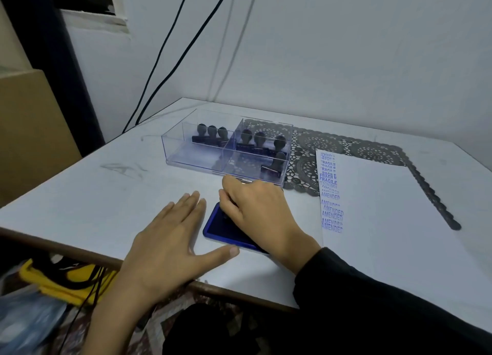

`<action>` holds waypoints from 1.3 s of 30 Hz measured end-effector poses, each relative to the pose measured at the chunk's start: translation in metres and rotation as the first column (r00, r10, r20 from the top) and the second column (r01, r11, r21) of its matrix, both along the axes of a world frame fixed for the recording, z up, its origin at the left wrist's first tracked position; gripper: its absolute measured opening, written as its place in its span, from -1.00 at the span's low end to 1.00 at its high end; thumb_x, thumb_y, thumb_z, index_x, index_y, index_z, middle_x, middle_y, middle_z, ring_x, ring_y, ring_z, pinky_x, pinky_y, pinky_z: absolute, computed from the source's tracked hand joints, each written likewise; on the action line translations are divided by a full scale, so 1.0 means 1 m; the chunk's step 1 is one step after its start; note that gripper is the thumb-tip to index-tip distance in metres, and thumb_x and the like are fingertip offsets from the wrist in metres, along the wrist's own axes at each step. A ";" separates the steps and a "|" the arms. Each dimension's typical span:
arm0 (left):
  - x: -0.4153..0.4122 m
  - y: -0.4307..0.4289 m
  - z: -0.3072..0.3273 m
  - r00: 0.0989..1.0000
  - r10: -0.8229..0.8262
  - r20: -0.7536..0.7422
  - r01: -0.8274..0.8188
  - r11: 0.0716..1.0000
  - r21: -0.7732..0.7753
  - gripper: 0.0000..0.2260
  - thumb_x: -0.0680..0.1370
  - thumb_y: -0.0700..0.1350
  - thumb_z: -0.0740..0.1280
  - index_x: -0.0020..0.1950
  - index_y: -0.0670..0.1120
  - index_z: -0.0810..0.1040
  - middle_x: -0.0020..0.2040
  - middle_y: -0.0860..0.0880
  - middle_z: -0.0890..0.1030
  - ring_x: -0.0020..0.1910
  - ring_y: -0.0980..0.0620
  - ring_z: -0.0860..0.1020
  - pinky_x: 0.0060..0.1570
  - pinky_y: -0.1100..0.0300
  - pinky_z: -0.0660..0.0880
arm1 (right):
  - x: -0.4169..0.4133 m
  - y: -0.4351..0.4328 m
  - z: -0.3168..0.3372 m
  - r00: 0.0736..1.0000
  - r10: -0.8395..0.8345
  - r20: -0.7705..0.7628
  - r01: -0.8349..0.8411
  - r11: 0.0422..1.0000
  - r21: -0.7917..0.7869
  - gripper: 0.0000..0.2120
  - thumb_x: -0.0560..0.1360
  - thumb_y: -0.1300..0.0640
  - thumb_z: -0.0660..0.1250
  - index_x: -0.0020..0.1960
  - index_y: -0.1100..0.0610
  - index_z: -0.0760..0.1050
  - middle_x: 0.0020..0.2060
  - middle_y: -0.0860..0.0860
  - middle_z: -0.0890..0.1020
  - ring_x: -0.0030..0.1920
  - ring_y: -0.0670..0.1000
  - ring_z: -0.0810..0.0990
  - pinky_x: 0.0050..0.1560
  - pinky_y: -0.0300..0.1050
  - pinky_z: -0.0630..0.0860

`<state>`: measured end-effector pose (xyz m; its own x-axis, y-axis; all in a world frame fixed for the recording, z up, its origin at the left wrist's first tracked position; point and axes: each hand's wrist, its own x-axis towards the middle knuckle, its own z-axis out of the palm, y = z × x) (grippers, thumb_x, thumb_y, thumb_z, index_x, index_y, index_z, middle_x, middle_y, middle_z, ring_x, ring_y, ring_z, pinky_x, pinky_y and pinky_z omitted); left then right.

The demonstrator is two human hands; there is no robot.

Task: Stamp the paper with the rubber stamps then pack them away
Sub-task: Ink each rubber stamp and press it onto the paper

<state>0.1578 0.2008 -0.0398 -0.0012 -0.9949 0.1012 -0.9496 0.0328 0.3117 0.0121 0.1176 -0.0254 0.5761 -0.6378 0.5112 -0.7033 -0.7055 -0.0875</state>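
Stamp [225,215] in use sat on the blue ink pad [215,229], near centre of the table [106,189]. Only a dark sliver of it showed under the thumb. Right hand [255,208] was curled down over it and gripping it, covering most of the pad's right side. Black sleeve [372,301] on that arm.

Left hand [170,242] lay flat on the table just left of the pad, fingers straight and slightly spread, holding nothing. Its thumb reached along the pad's near edge; couldn't tell whether it touched. The two hands were close but not touching.

Paper [386,208] lay right of the pad. A column of blue prints ran down its left edge, FRAGILE at the far end and AMENDED nearer, several overlapping.

Clear box [170,147] stood just beyond the right hand, split into two compartments. The left one held three stamps [212,133] in a row, upright. The right one held a row of three [259,139] plus a tilted stamp [277,164] at its near right corner.

Dark lace mat [372,152] lay under the box's right half and the paper's far edge, with a strip running down the paper's right side.

Black cables [170,61] hung down the wall at far left. Yellow item [77,274] sat below the table's near left edge.
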 end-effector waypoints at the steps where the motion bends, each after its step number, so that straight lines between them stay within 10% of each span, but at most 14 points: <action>1: 0.000 0.001 0.000 1.000 -0.002 0.001 0.002 1.000 -0.003 0.06 0.16 0.61 -0.21 0.57 0.11 -0.11 0.54 0.22 -0.18 0.32 0.40 -0.29 0.31 0.35 -0.20 | 0.000 0.001 0.000 1.000 -0.003 -0.001 0.003 1.000 -0.005 -0.75 0.53 0.10 0.19 -0.24 0.07 0.17 -0.56 -0.10 0.20 -0.58 0.10 0.20 -0.54 -0.18 -0.02; 12: -0.020 0.011 0.014 0.987 -0.049 -0.156 0.030 0.993 -0.117 -0.01 0.17 0.59 -0.05 0.53 0.21 -0.16 0.25 0.50 -0.32 0.05 0.67 -0.47 0.28 0.43 -0.20 | -0.021 -0.018 0.022 0.967 -0.019 0.253 -0.057 0.955 0.290 -0.66 0.55 -0.12 0.10 -0.26 0.09 0.36 -0.36 -0.01 0.56 -0.28 0.09 0.52 -0.23 -0.01 0.45; 17: -0.070 0.019 0.016 0.948 -0.234 -0.215 0.165 0.941 -0.296 -0.28 0.41 0.45 0.05 0.52 0.29 -0.05 0.44 0.44 -0.11 0.33 0.58 -0.21 0.20 0.65 -0.24 | -0.090 -0.023 0.044 0.959 -0.107 0.264 0.040 0.968 0.248 -0.65 0.57 -0.08 0.18 -0.31 0.07 0.31 -0.41 0.00 0.48 -0.32 0.05 0.45 -0.26 0.01 0.35; 23: -0.135 0.009 -0.011 0.922 -0.374 -0.097 0.319 0.879 -0.355 -0.48 0.50 0.15 0.16 0.32 -0.14 0.53 0.30 -0.05 0.54 0.29 0.09 0.49 0.33 0.34 0.17 | -0.141 -0.015 0.022 0.933 -0.291 0.213 0.254 0.949 0.187 -0.54 0.58 -0.10 0.18 -0.43 0.03 0.18 -0.57 -0.01 0.27 -0.47 0.02 0.30 -0.41 -0.08 0.17; 39: -0.151 -0.003 -0.039 0.954 -0.298 -0.036 0.264 0.889 -0.375 -0.55 0.54 0.06 0.14 0.18 -0.22 0.61 0.23 -0.13 0.59 0.24 -0.03 0.55 0.14 0.11 0.51 | -0.131 -0.008 -0.006 0.914 -0.401 0.060 0.398 0.915 0.059 -0.63 0.57 0.03 0.15 -0.37 0.05 0.14 -0.54 -0.04 0.27 -0.43 0.12 0.32 -0.47 -0.10 0.06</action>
<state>0.0068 0.1979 -0.0783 -0.2494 -0.8487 0.4664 -0.8523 0.4210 0.3103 -0.1191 0.1101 -0.0310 0.2326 -0.8304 0.5063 -0.9169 -0.3609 -0.1707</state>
